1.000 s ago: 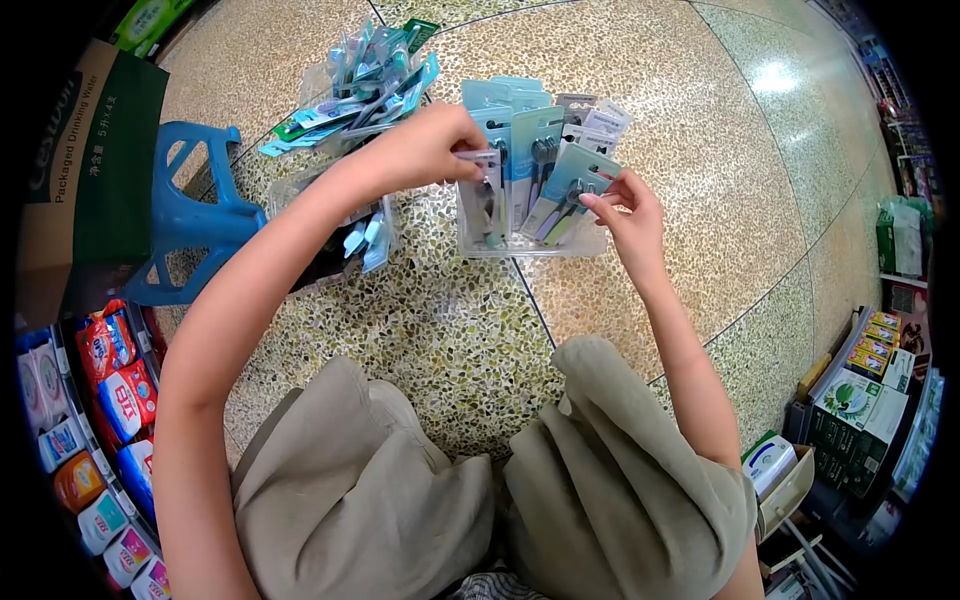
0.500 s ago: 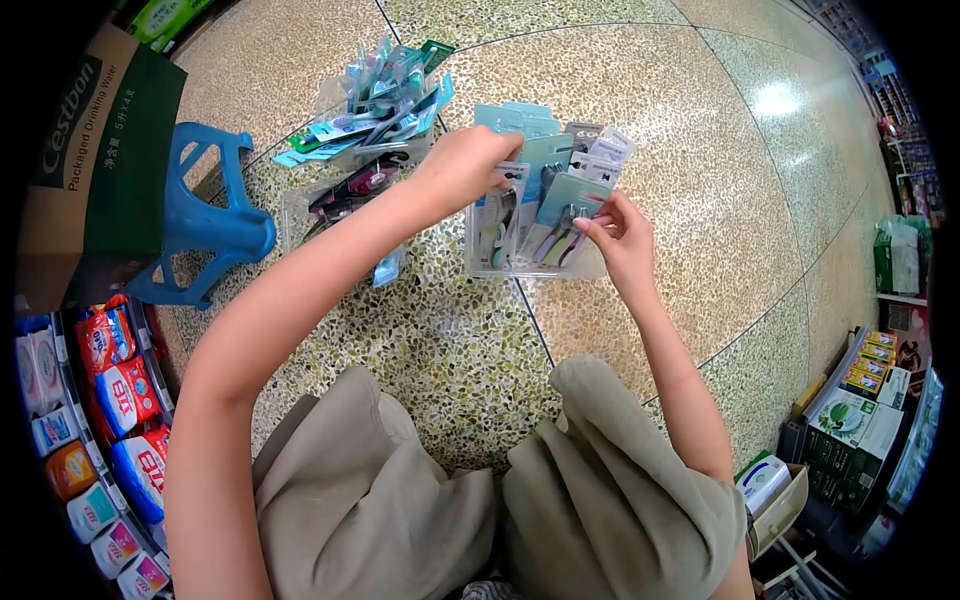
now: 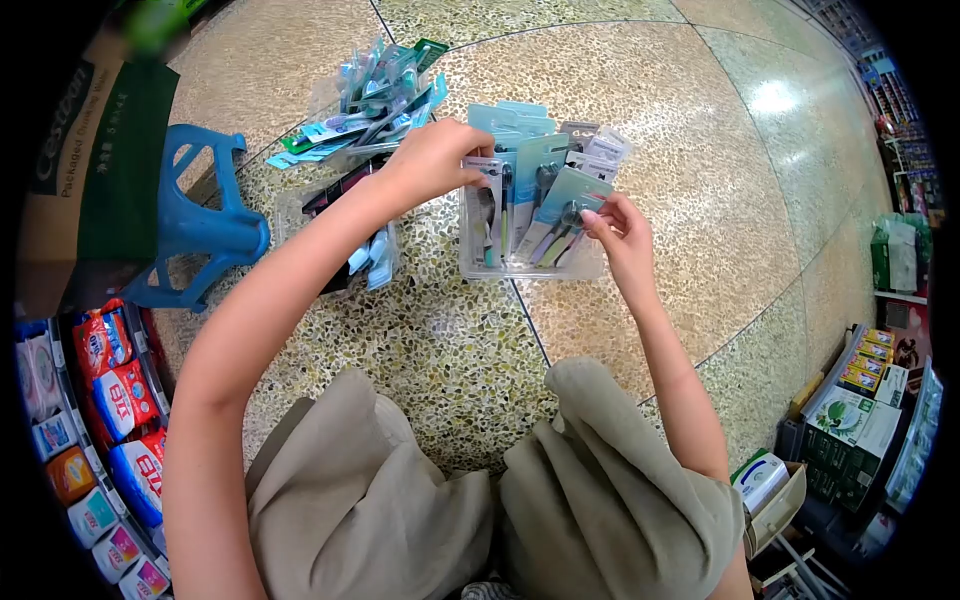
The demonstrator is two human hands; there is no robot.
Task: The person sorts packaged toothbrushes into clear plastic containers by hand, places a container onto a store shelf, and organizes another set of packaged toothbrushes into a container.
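Observation:
A clear plastic bin (image 3: 520, 271) on the floor holds several packaged toothbrushes on teal and pale cards. At its left side, my left hand (image 3: 437, 160) is closed on the upper edge of a pale-carded toothbrush pack (image 3: 485, 212). My right hand (image 3: 624, 232) pinches a teal-carded toothbrush pack (image 3: 573, 193) that leans at the bin's right side. Taller teal packs (image 3: 495, 120) stand behind these two. Left of the bin, my left forearm partly covers a second clear bin (image 3: 290, 208) with more packs in it.
A heap of packaged toothbrushes (image 3: 380, 95) lies beyond the second bin. To the left, a blue stool (image 3: 215, 225) stands beside a large water carton (image 3: 120, 170). Shelves with red and blue packets (image 3: 130, 400) line the left, and stacked boxes (image 3: 850, 430) stand at right.
My left hand has shifted slightly left with the pale pack, which now stands apart from the teal ones. My right hand stays almost where it was on its pack.

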